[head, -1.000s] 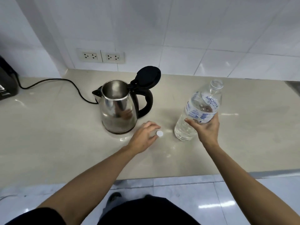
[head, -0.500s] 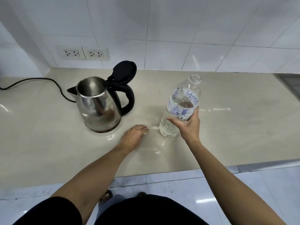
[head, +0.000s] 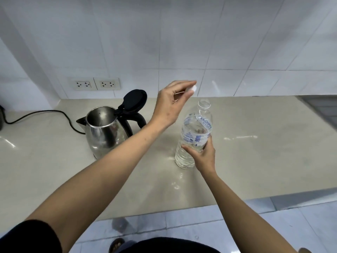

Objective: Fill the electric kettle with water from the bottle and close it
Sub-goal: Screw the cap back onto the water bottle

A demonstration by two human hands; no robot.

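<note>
Glossy white tiled wall (head: 182,42) with thin grey grout lines, two cream double wall sockets (head: 95,84) low at left, polished beige stone worktop (head: 264,152) catching light streaks, shiny pale marble-look tiled floor (head: 200,225) below

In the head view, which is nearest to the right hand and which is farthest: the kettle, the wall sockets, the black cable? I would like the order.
From the right hand, gripping the bottle:
1. Kettle, to its left on the counter, lid open.
2. Wall sockets, farther left, up on the tiled wall.
3. Black cable, far left, running along the counter.
</note>
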